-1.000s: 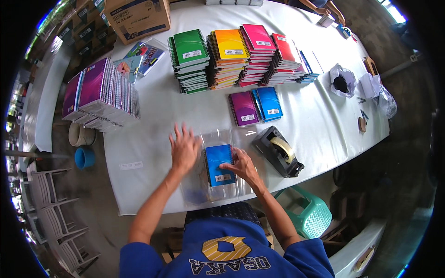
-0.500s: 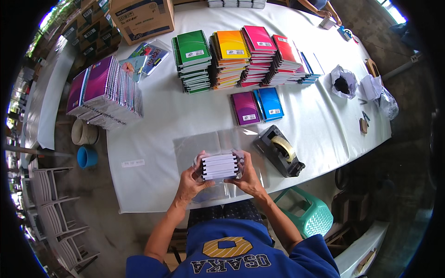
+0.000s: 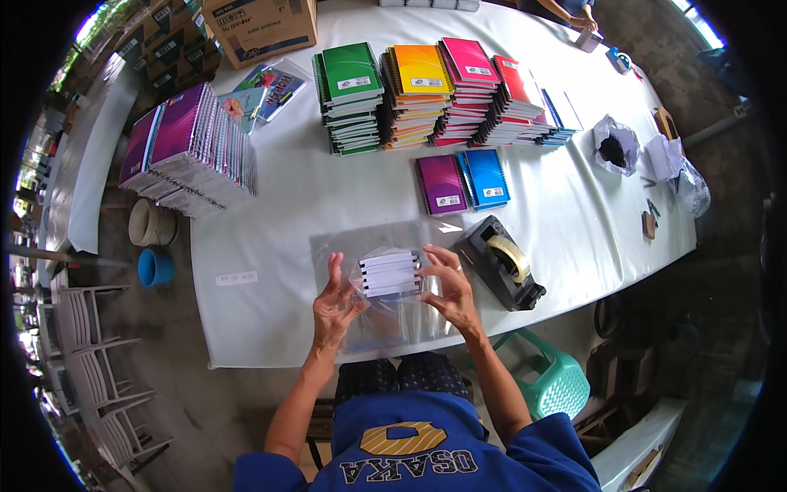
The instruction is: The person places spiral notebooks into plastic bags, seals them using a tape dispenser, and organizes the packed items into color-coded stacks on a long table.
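notebook stack (image 3: 390,273) | between 2 hands (left (image 3: 334,305), right (image 3: 449,291)) | in clear bag (image 3: 393,316)

Left of the tape dispenser (image 3: 500,262), past the clear bags (image 3: 373,246), the white surface (image 3: 262,238) lies bare for passing; just behind it two small notebooks (image 3: 463,180) block, and farther back the notebook stacks (image 3: 434,90) wall the way, with the purple stack (image 3: 184,148) far left

A tape dispenser (image 3: 500,261) is sitting on the white table (image 3: 287,197). Just behind it, a purple notebook (image 3: 441,184) and a blue notebook (image 3: 484,177) are lying side by side. Farther behind, coloured notebook stacks (image 3: 434,90) are standing in a row.
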A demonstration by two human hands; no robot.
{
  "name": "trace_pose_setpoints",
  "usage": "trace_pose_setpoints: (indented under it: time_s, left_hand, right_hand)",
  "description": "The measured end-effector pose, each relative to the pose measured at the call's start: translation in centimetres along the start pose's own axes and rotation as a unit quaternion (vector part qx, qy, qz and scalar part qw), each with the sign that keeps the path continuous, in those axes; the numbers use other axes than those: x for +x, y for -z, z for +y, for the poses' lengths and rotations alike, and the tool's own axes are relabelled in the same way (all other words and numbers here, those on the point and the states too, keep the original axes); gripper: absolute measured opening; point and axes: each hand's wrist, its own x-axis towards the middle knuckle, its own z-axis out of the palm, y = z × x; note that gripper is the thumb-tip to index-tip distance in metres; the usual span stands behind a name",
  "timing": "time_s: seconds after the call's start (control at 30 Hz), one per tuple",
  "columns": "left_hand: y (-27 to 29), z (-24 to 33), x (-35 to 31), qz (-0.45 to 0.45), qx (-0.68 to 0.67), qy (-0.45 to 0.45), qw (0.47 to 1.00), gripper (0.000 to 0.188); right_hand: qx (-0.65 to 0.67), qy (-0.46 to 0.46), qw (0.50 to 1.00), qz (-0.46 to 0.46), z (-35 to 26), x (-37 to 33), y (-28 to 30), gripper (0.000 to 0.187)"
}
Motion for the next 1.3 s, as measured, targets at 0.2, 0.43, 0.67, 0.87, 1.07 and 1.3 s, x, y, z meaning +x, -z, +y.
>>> trace_pose_setpoints:
  time_s: [0.2, 0.43, 0.67, 0.87, 1.07, 1.3]
  left_hand:
    - [-0.2, 3.0, 2.4, -0.105, 0.311, -0.115, 0.938, 0.051]
    - [1.1, 1.5, 1.2, 0.002, 0.112, -0.076, 0.991, 0.053]
    - [0.6, 2.8, 3.1, -0.133, 0.387, -0.186, 0.893, 0.069]
    - [0.9, 4.3, 3.1, -0.087, 0.367, -0.173, 0.910, 0.076]
    - [-0.1, 2.5, 1.4, 0.033, 0.210, -0.119, 0.970, 0.068]
    - [-0.3, 1.7, 1.6, -0.054, 0.323, -0.154, 0.932, 0.048]
  right_hand:
    - [-0.098, 0.017, 0.994, -0.054, 0.3, 0.1, 0.1, 0.038]
    - [-0.045, -0.003, 0.999, -0.012, -0.4, 0.0, 0.0, 0.041]
    - [-0.095, 0.002, 0.994, -0.060, 0.4, -0.1, 0.2, 0.042]
    - [-0.055, -0.010, 0.998, -0.005, -0.4, -0.1, 0.2, 0.045]
    - [-0.082, 0.000, 0.995, -0.051, -0.2, 0.0, 0.5, 0.044]
    - [-0.132, -0.001, 0.988, -0.075, 0.3, -0.2, 0.8, 0.046]
